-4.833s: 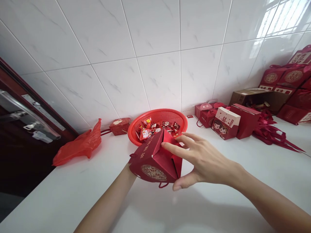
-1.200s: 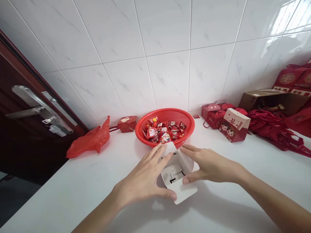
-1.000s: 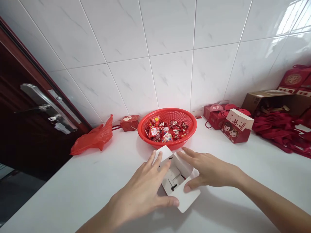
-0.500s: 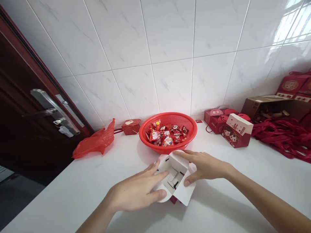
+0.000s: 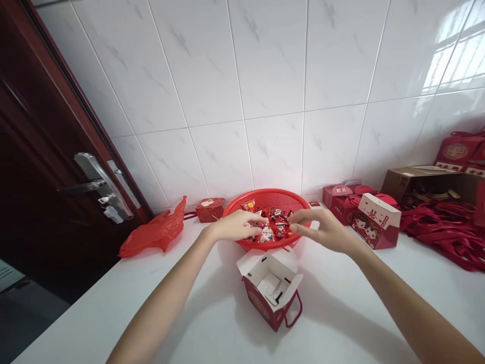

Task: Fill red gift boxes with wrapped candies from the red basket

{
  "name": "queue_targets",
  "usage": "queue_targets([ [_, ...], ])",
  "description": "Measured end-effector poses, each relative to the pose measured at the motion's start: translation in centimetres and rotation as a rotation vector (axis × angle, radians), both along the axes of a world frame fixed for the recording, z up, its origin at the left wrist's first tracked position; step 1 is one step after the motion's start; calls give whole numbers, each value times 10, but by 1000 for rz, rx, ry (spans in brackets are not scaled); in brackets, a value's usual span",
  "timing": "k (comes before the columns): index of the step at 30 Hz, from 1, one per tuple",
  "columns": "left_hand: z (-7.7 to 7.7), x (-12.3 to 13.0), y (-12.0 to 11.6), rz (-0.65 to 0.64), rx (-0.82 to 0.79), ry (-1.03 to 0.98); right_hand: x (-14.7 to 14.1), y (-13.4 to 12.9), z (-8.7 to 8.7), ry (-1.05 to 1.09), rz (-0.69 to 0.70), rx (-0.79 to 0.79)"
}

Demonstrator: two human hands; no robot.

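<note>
Both of my hands hover over a red plastic basket (image 5: 271,194) with several wrapped candies (image 5: 278,218) in it. My left hand (image 5: 242,225) reaches over the basket's left side, fingers apart and holding nothing visible. Over the right rim, my right hand (image 5: 320,227) has its thumb and fingers parted, with nothing seen between them. In front of the basket stands a dark red gift box (image 5: 261,303), its white flaps folded outward and its inside bare. A red cord handle hangs at its right side.
A red plastic bag (image 5: 155,232) and a small red box (image 5: 210,210) lie to the left. On the right are closed red gift boxes (image 5: 375,227), a cardboard carton (image 5: 394,182) and a heap of red ribbons (image 5: 439,227). A door with a handle (image 5: 102,187) borders the left.
Both hands have let go of the gift box's flaps and moved forward over the basket of candies. The box now stands untouched on the table.
</note>
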State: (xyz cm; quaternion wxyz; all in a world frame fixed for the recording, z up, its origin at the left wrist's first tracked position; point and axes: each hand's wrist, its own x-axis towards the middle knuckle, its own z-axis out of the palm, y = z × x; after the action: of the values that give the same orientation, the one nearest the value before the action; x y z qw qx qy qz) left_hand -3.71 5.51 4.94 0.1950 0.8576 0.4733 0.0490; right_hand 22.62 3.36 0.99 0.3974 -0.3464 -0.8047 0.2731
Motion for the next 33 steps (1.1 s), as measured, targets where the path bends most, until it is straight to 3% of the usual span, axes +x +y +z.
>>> queue_targets([
  [5,-42,33,76,-135,-130,282,-30,53,-22,306,-24,-145],
  [8,-66,45,97,-69,-153,445,-40,77,-37,370,-51,-267],
  [12,-80,46,113,11,-101,423,-40,91,-43,410,-84,-410],
  [16,-83,41,122,80,-18,214,-37,95,-45,374,-109,-490],
  [23,-74,34,128,287,174,-170,-37,93,-48,374,-172,-413],
  [26,-74,33,127,355,104,-324,-36,91,-46,374,-201,-414],
  [33,-71,33,115,88,84,-117,-37,89,-48,412,-303,-363],
])
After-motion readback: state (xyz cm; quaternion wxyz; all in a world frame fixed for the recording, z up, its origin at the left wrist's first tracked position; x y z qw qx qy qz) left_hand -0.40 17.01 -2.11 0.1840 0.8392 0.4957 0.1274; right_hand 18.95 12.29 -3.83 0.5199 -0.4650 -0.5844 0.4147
